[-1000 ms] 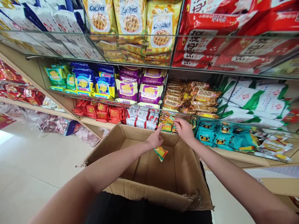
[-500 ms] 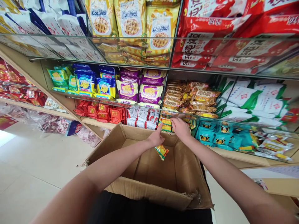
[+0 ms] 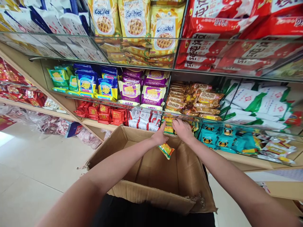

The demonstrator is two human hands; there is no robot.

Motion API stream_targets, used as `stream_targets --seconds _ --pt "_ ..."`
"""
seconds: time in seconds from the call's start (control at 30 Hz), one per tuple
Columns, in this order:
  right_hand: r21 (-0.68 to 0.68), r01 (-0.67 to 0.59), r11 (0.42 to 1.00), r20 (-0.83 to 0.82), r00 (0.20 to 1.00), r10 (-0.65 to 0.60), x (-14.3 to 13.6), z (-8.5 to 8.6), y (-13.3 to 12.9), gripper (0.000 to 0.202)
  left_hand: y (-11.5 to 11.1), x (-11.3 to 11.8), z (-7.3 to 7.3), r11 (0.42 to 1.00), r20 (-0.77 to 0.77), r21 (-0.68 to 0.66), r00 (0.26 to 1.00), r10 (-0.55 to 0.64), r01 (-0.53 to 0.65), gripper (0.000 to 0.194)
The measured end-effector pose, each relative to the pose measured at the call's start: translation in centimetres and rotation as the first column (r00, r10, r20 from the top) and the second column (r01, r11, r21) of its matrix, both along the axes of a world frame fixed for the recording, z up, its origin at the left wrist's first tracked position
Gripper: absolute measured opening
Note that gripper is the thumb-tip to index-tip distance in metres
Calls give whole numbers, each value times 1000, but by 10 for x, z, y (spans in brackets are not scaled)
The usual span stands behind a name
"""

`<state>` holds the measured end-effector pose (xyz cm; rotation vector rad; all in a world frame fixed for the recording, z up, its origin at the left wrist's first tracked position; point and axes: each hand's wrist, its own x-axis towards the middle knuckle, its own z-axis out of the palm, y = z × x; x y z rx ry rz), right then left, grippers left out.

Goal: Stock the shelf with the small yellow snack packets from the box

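My left hand [image 3: 160,136] is above the far part of an open cardboard box [image 3: 151,195], its fingers wrapped round a small yellow-green packet [image 3: 167,150] that hangs below the palm. Its index finger points toward a stack of similar yellow packets [image 3: 168,129] on the bottom shelf. Just right of that stack, my right hand [image 3: 181,128] reaches over the box's far edge, with curled fingertips at the yellow packets; whether it grips one is hidden.
Red packets [image 3: 104,114] and white-red packets [image 3: 144,121] lie left on the bottom shelf, teal packets [image 3: 224,138] right. Glass dividers [image 3: 151,108] front the shelves. Bagged goods [image 3: 52,124] lie on the floor at left.
My left hand has turned slightly, and the packet in it has swung a little to the right and up. My right hand has shifted only slightly at the stack.
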<state>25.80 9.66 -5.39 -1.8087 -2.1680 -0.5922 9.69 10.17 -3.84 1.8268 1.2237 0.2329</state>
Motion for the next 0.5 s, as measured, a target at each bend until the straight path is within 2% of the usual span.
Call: stream_targets --seconds 0.13,0.3,0.4,0.5 --pt "-11 19 1000 14 1000 -19 1 3 3 30 4 5 9 999 -47 -31 998 35 -37 98" --pt "-35 20 999 118 993 -16 -2 8 -4 38 12 9 20 996 -23 -87 1000 2 -4 108" --pt "-53 54 997 170 984 -44 -7 14 -9 40 20 15 27 997 -73 -80 997 -23 17 109" --pt "-108 111 988 186 978 -90 -14 21 -8 38 27 22 32 998 -124 -56 992 1 -8 104"
